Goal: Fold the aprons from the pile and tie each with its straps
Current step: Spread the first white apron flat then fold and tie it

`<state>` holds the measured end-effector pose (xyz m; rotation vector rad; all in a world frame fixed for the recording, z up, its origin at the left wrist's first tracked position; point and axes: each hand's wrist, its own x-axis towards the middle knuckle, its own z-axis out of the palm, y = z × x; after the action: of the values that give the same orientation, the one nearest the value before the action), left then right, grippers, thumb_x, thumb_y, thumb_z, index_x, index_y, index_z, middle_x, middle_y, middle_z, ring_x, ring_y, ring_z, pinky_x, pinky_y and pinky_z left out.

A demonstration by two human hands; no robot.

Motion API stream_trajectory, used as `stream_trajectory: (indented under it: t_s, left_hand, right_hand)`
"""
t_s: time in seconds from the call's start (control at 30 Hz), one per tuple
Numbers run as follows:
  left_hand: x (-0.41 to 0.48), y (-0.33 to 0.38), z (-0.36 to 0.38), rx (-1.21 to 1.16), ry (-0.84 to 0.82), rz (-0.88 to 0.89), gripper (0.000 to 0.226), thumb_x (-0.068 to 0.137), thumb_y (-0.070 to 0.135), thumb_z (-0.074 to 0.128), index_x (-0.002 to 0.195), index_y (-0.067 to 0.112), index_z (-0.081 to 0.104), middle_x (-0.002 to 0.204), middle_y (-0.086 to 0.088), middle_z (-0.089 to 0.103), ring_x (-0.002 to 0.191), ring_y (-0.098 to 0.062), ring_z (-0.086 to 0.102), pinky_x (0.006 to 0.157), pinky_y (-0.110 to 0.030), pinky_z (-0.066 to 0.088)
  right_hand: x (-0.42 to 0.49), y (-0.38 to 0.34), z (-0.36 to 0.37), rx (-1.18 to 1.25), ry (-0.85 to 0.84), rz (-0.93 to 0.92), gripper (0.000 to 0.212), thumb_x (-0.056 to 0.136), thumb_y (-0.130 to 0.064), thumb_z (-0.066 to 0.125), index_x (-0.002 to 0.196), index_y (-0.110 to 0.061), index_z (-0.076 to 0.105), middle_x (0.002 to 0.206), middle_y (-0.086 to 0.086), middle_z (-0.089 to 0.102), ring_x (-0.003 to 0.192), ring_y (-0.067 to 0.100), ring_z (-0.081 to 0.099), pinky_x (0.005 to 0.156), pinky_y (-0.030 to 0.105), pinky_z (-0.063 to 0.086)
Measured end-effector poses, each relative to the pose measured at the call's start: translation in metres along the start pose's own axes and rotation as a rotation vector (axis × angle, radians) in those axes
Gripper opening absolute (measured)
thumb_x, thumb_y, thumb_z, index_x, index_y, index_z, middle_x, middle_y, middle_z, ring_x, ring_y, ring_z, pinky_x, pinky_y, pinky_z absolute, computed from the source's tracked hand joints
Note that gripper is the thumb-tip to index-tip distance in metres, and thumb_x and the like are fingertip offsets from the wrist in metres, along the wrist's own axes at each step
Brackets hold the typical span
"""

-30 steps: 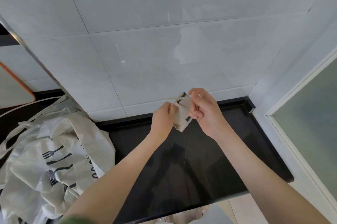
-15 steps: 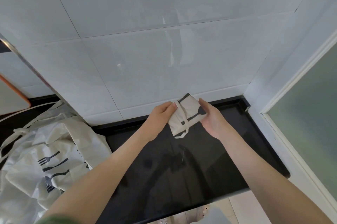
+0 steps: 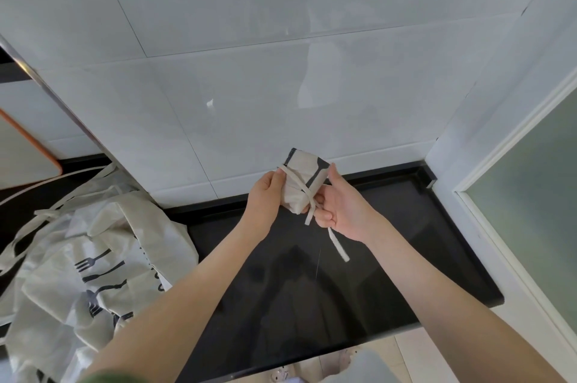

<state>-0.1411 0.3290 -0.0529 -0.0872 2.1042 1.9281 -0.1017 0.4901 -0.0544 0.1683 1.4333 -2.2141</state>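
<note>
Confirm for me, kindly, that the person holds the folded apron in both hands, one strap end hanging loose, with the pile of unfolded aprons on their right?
Not quite: the head view shows the pile of unfolded aprons on their left, not their right. The left hand and right hand do hold the folded apron, one strap end hanging loose.

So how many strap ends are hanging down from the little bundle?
2. A short strap end hangs beside the folded apron's lower corner; a longer strap end dangles below the right hand. Others could be hidden behind the apron.
</note>
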Motion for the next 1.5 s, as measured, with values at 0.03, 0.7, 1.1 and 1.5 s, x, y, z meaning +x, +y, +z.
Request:
stream_trajectory:
  t_s: [0.03,0.7,1.1,1.5]
  left_hand:
    - [0.001,-0.002,-0.001,0.026,0.025,0.002,0.039,0.104,0.033,0.037,0.097,0.004,0.062,0.091,-0.010,0.063,0.085,-0.019,0.057,0.080,-0.035,0.048]
    - [-0.003,-0.101,-0.051,0.315,0.359,-0.272,0.030,0.105,0.029,0.031,0.095,0.009,0.050,0.083,-0.002,0.054,0.068,-0.009,0.048,0.057,-0.019,0.034]
    - [0.020,-0.168,-0.057,1.044,-0.315,0.332,0.028,0.097,0.021,0.051,0.124,0.013,0.055,0.116,-0.003,0.054,0.109,-0.018,0.050,0.102,-0.031,0.037]
    - [0.042,-0.157,-0.070,0.440,-0.218,-0.128,0.011,0.096,0.017,0.056,0.087,0.017,0.062,0.086,0.010,0.057,0.080,-0.003,0.053,0.082,-0.022,0.043]
  right_hand:
    - [-0.001,-0.001,0.002,-0.097,-0.019,-0.013,0.060,0.096,-0.060,0.028,0.096,-0.008,0.059,0.073,0.006,0.054,0.046,0.008,0.024,0.050,0.025,0.014]
    - [0.072,0.078,0.012,-0.522,0.231,0.326,0.023,0.099,-0.027,0.052,0.115,-0.019,0.067,0.049,-0.007,0.024,0.045,0.010,0.015,0.045,0.025,0.009]
    - [0.115,0.125,0.010,-1.050,0.132,0.386,0.023,0.096,-0.016,0.047,0.097,-0.009,0.069,0.092,0.003,0.065,0.090,0.020,0.059,0.076,0.028,0.044]
    - [0.093,0.125,-0.023,-1.021,0.158,0.317,0.033,0.103,-0.033,0.037,0.100,-0.018,0.066,0.075,-0.007,0.057,0.074,0.010,0.055,0.070,0.025,0.041]
